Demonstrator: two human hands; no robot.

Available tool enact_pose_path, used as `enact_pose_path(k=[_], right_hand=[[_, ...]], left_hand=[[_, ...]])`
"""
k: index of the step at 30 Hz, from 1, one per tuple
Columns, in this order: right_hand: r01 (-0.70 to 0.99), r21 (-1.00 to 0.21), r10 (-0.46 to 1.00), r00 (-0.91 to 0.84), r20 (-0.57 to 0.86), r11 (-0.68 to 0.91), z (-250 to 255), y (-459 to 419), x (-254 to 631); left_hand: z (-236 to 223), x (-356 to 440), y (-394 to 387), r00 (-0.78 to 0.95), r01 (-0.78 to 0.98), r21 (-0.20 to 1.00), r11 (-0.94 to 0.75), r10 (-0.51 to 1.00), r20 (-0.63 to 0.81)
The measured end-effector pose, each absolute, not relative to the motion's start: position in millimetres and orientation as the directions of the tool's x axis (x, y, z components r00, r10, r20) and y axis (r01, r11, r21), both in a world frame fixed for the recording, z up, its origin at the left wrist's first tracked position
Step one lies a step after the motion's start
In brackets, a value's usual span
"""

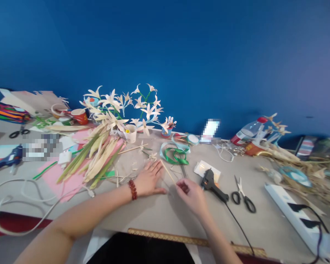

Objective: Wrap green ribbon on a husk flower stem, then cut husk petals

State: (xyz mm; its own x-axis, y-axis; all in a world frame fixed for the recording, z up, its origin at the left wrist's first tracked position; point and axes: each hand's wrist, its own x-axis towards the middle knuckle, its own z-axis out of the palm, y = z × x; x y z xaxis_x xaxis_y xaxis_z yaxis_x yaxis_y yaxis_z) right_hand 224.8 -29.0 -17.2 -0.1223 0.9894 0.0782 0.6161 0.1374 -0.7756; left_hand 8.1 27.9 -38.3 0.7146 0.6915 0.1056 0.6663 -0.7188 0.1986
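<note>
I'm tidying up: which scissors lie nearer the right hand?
The scissors right of the black glue gun; the other pair lies at the picture's far left.

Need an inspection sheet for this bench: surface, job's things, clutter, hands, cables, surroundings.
Surface: grey-beige table, crowded at the back and both sides.
Job's things: thin pale stick in the right hand.
Clutter: white flowers, long leaves, green ribbon, black glue gun, scissors lying with blades apart.
Hands: left hand flat on the table, fingers spread; right hand pinching the stick.
Cables: black cord from the glue gun crosses the near edge; white cable loops at left; black plugs in the power strip.
Surroundings: blue wall behind; nobody else seen.
</note>
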Motion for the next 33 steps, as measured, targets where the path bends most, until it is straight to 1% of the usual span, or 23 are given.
enact_pose_path(k=[3, 6, 8, 11, 14, 17, 20, 22, 25, 28, 30, 33], right_hand=[[0.612, -0.779, 0.990, -0.117, 0.079, 0.135, -16, -34, 229], [0.624, -0.772, 0.991, -0.114, 0.066, 0.123, -18, -42, 238], [0.659, -0.741, 0.989, -0.138, 0.051, 0.131, -20, -45, 240], [0.753, -0.631, 0.979, -0.198, 0.049, 0.184, -22, -47, 235], [0.834, -0.498, 0.970, -0.230, 0.076, 0.237, -23, -43, 222], [0.881, -0.401, 0.968, -0.231, 0.095, 0.249, -23, -38, 212], [0.901, -0.343, 0.964, -0.248, 0.095, 0.266, -23, -37, 211], [0.900, -0.331, 0.959, -0.265, 0.099, 0.283, -24, -39, 215], [0.886, -0.355, 0.955, -0.273, 0.118, 0.297, -27, -45, 223], [0.871, -0.388, 0.953, -0.262, 0.151, 0.301, -30, -47, 227], [0.862, -0.398, 0.948, -0.262, 0.179, 0.313, -31, -46, 225], [0.859, -0.398, 0.943, -0.252, 0.219, 0.322, -32, -42, 220]], left_hand=[[-40, 4, 30, 0.719, 0.666, 0.205, -0.717, 0.690, 0.079], [-37, -31, 9, 0.709, 0.689, 0.173, -0.703, 0.704, 0.039], [-31, -61, -9, 0.700, 0.704, 0.148, -0.694, 0.714, 0.020], [-21, -95, -31, 0.663, 0.741, 0.107, -0.663, 0.748, 0.037], [-12, -99, -37, 0.623, 0.772, 0.100, -0.628, 0.778, 0.076], [-12, -75, -28, 0.685, 0.717, 0.139, -0.683, 0.727, 0.039], [-22, -52, -10, 0.743, 0.660, 0.172, -0.732, 0.669, -0.001], [-30, -49, 1, 0.720, 0.685, 0.169, -0.709, 0.694, -0.010], [-37, -64, 8, 0.683, 0.721, 0.155, -0.676, 0.730, 0.005], [-33, -82, 2, 0.607, 0.770, 0.166, -0.616, 0.787, 0.109], [-25, -88, -4, 0.574, 0.766, 0.220, -0.604, 0.797, 0.191], [-14, -91, -6, 0.523, 0.742, 0.337, -0.580, 0.815, 0.251]])
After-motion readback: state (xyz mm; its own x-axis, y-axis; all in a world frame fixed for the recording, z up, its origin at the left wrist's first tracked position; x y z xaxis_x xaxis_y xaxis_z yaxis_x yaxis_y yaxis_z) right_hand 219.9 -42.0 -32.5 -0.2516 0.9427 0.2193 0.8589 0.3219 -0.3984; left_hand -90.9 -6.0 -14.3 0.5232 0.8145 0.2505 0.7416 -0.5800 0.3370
